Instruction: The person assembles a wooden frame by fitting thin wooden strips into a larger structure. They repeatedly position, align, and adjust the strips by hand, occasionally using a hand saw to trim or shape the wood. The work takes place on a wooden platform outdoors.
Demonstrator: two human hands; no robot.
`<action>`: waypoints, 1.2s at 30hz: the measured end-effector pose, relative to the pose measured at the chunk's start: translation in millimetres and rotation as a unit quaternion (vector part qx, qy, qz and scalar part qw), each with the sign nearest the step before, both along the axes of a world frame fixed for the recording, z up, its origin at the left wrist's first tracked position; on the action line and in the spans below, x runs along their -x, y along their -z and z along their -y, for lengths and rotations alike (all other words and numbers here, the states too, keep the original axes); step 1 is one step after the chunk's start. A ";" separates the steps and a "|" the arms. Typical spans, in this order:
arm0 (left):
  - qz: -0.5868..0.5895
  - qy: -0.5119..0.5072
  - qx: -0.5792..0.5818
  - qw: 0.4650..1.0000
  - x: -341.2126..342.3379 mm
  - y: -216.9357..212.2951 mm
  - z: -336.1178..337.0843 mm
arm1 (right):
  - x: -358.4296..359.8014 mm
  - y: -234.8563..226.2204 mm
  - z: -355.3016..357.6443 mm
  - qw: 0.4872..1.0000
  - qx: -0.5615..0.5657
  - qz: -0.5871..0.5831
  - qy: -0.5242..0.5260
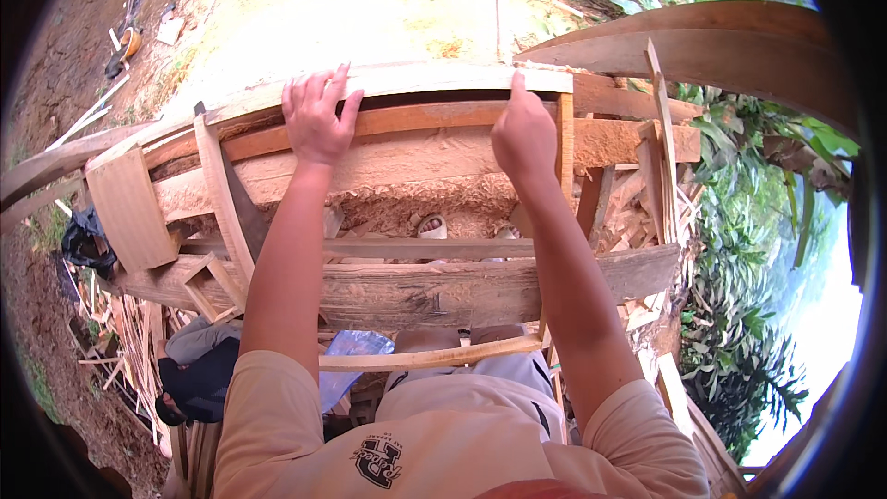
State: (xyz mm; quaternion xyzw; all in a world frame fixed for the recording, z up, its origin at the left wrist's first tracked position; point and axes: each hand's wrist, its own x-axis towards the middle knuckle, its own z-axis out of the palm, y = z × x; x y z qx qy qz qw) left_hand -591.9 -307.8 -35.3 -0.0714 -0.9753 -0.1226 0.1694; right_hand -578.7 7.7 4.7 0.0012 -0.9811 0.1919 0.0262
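A pale wooden board (434,79) runs across the far side of the bench as the top rail of what looks like a rectangular frame. Its upright side strip (565,152) comes back toward me on the right. My left hand (321,117) rests on the board's left half, fingers spread, thumb apart. Near the right end, my right hand (525,137) has one finger laid out against the board. Its other fingers curl under, and anything inside them is hidden. A curved near strip (434,357) crosses in front of my waist.
Rough bench planks (434,291) lie beneath my forearms, with wood shavings (443,189) heaped beyond. A flat wooden panel (134,208) leans at left. Another person (199,374) is low at the left. A long curved board (702,42) juts in at upper right, beside leafy plants (739,314).
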 end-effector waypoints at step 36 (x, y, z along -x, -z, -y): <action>0.104 -0.043 -0.050 0.992 54.1 -27.0 -7.4 | 45.9 -30.0 -14.7 0.972 0.005 0.233 0.019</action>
